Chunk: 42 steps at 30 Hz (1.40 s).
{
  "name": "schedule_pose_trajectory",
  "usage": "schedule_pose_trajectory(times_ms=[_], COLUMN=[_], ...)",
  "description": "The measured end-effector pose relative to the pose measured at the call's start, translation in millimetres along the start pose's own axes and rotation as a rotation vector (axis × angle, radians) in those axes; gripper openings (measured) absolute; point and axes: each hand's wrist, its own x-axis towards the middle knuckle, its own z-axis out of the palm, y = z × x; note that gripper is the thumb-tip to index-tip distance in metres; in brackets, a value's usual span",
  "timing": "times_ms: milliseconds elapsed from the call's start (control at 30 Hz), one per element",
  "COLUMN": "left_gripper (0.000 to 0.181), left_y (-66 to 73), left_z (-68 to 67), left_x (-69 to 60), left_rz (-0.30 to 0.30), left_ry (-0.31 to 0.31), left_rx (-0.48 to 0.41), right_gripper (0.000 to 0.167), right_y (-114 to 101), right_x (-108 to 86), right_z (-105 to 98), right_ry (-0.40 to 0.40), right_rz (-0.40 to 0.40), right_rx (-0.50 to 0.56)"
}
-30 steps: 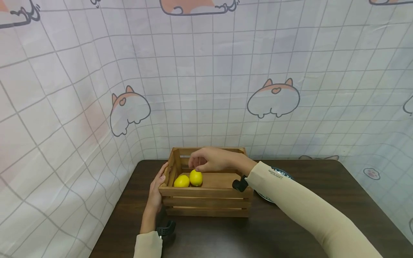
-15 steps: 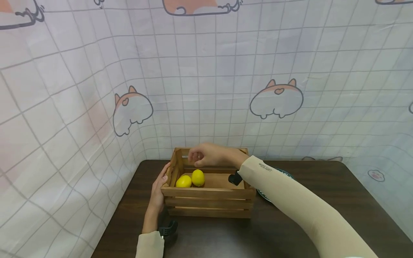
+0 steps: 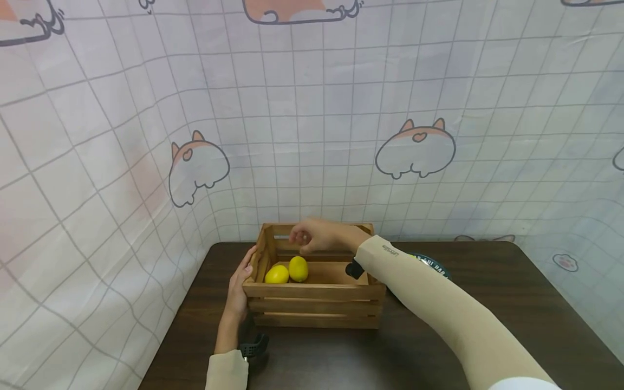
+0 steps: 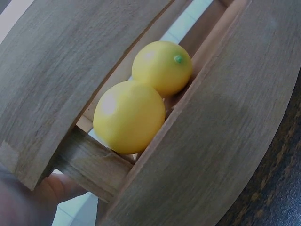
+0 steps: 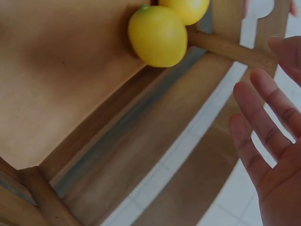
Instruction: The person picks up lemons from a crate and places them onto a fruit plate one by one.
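Two yellow lemons, the left one (image 3: 277, 274) and the right one (image 3: 298, 269), lie side by side in the left end of a slatted wooden crate (image 3: 312, 306). In the left wrist view the lemons touch, and one lemon (image 4: 162, 68) shows a green tip. My left hand (image 3: 238, 284) rests along the crate's left end from outside, its fingers stretched along the wall. Above the crate's opening hovers my right hand (image 3: 319, 235), apart from the lemons. The right wrist view shows its fingers (image 5: 265, 117) loosely extended with nothing in them.
A dark-rimmed plate with lettering (image 3: 431, 264) lies right of the crate, mostly hidden behind my right sleeve (image 3: 429, 292). A bit of yellow shows at its edge. The dark wooden table (image 3: 512, 292) meets a gridded cloth backdrop (image 3: 312, 135).
My right hand has lifted off the right lemon, which stays in the crate, then shifted slightly right. More of the plate's far edge shows. My left hand keeps its place on the crate.
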Motion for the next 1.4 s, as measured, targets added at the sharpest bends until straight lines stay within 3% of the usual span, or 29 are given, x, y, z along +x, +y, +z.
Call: schedule_pose_trajectory(times_ms=[300,600,833,1400], left_gripper=[0.053,0.053,0.053,0.054], left_y=[0.4,-0.4,0.4,-1.2], left_z=[-2.1,-0.8,0.8,-2.1], left_x=[-0.4,0.3,-0.5,1.1], left_rz=[0.002,0.000,-0.007,0.004], left_ry=[0.001,-0.001,-0.002,-0.010], left_rx=[-0.002,0.005,0.002,-0.014], right_gripper=[0.035,0.035,0.036,0.046], right_y=[20.5,29.7,27.8,13.0], right_x=[5.7,14.8,24.0,53.6], right_z=[14.5,24.4,29.7,50.2], right_ry=[-0.046,-0.099,-0.129,-0.234], right_rz=[0.061,0.047,0.061,-0.012], right_rx=[0.044,0.082,0.020,-0.009])
